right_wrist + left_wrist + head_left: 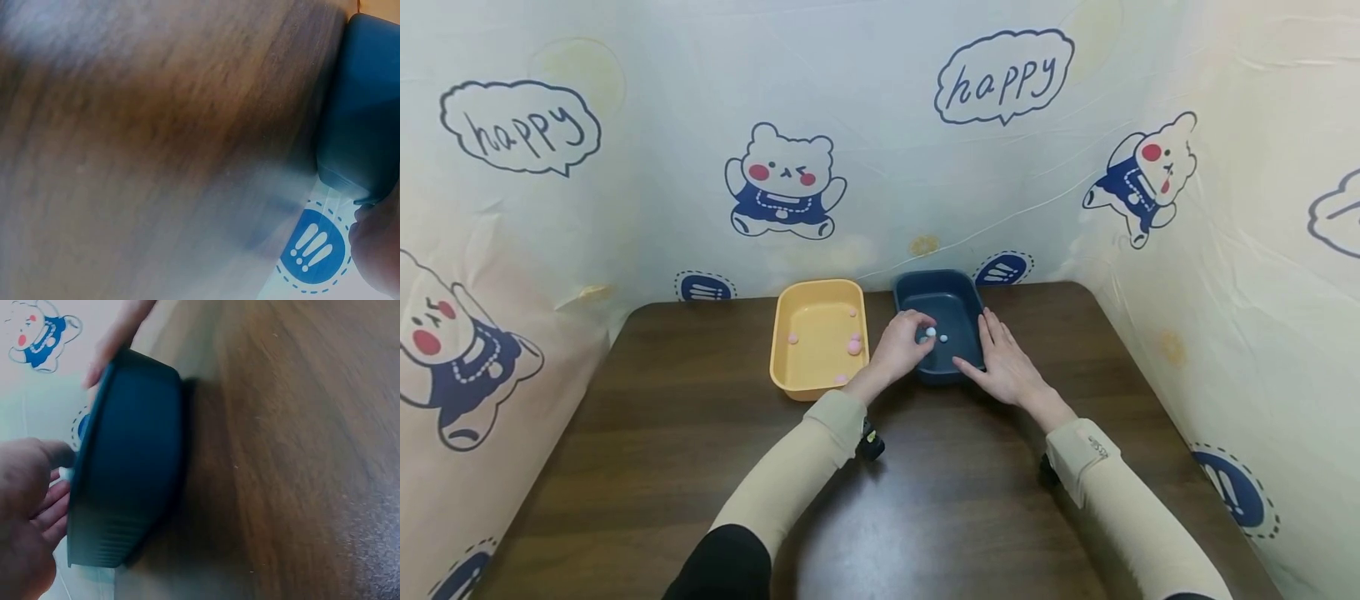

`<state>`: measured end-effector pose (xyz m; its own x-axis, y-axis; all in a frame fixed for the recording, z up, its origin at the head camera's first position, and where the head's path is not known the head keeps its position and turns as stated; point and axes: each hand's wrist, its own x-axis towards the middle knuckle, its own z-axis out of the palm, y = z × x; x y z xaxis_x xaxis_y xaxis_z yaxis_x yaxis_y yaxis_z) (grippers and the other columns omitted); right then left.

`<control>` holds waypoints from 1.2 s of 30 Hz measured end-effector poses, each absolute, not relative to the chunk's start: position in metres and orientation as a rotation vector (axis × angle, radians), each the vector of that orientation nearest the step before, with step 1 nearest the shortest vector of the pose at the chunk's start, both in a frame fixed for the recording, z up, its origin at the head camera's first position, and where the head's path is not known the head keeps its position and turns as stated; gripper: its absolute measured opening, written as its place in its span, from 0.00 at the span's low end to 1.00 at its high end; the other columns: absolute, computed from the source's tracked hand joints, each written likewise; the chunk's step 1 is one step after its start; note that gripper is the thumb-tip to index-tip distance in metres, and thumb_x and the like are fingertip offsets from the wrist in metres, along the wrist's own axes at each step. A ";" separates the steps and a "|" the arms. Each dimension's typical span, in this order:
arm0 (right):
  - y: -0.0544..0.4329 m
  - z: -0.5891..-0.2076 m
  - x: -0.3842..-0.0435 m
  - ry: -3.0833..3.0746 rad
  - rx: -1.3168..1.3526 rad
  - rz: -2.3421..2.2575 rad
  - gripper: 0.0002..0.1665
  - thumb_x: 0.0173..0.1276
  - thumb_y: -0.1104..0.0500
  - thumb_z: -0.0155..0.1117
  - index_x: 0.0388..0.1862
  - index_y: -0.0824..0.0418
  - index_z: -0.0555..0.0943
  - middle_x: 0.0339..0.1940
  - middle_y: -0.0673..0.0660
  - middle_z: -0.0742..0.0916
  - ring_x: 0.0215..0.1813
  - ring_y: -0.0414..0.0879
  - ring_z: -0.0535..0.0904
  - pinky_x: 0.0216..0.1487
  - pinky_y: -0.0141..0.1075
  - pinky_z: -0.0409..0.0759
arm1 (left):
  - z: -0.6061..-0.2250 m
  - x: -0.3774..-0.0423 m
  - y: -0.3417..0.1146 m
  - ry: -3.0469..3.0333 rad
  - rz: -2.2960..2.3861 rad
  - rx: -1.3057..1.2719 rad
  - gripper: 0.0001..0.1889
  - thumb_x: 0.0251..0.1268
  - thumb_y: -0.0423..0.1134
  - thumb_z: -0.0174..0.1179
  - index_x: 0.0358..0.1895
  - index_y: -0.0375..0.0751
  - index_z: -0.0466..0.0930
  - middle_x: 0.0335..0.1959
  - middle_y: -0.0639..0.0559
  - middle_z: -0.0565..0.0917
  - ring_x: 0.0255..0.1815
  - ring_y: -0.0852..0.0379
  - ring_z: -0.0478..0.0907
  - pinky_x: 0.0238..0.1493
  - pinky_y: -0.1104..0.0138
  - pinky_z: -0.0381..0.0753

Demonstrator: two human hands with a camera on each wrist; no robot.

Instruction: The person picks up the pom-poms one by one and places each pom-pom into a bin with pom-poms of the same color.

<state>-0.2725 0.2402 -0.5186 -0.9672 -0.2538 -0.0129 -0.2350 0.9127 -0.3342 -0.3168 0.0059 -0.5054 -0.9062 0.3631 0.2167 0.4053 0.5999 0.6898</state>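
Note:
My left hand [897, 346] reaches over the dark blue tray [942, 292], its thumb and forefinger pinching a small pale blue ball [930, 332]. A second small pale ball [943, 339] lies in the tray just right of those fingertips. My right hand [1009, 364] rests along the tray's right rim with fingers straight and thumb over the near corner. In the left wrist view, the left hand [28, 512] is at the rim of the tray [128, 450], whose side hides its inside. The right wrist view catches only part of the right hand [378, 244] beside the tray [365, 106].
A yellow tray [805, 363] stands left of the blue one, with several small pink balls [854, 347] inside. Both sit near the far edge of the brown wooden table [685, 433]. Behind and beside it hangs a printed cloth [880, 167] with cartoon bears.

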 end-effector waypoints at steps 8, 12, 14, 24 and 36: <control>0.239 -0.519 -0.273 3.036 -0.405 -0.511 0.65 0.82 0.26 0.52 0.92 0.70 0.40 0.95 0.69 0.46 0.95 0.66 0.46 0.94 0.59 0.50 | -0.506 -0.314 0.008 -2.775 -0.965 -0.634 0.15 0.75 0.34 0.72 0.60 0.34 0.89 0.56 0.41 0.89 0.58 0.46 0.83 0.66 0.55 0.89; 0.238 -0.518 -0.273 3.026 -0.403 -0.515 0.65 0.82 0.26 0.52 0.92 0.69 0.40 0.95 0.69 0.45 0.95 0.66 0.46 0.94 0.59 0.49 | -0.505 -0.314 0.004 -2.757 -1.020 -0.649 0.16 0.74 0.34 0.73 0.61 0.34 0.88 0.57 0.41 0.89 0.60 0.45 0.83 0.68 0.54 0.88; 0.238 -0.518 -0.274 3.024 -0.404 -0.512 0.65 0.82 0.26 0.52 0.92 0.69 0.39 0.95 0.69 0.45 0.95 0.66 0.45 0.94 0.59 0.49 | -0.505 -0.313 0.002 -2.742 -1.063 -0.659 0.17 0.74 0.34 0.73 0.61 0.33 0.88 0.58 0.40 0.89 0.61 0.44 0.84 0.69 0.53 0.88; 0.237 -0.518 -0.275 3.025 -0.421 -0.502 0.65 0.83 0.26 0.52 0.92 0.71 0.40 0.95 0.69 0.45 0.95 0.67 0.45 0.94 0.60 0.48 | -0.495 -0.303 -0.015 -2.713 -1.116 -0.668 0.25 0.76 0.44 0.71 0.69 0.36 0.82 0.69 0.39 0.85 0.73 0.42 0.79 0.79 0.50 0.81; 0.246 -0.518 -0.277 3.079 -0.394 -0.568 0.65 0.82 0.28 0.55 0.93 0.65 0.36 0.95 0.68 0.43 0.95 0.66 0.41 0.94 0.62 0.46 | -0.484 -0.295 -0.036 -2.890 -0.649 -0.639 0.45 0.78 0.68 0.57 0.88 0.48 0.62 0.91 0.41 0.58 0.93 0.37 0.52 0.93 0.37 0.50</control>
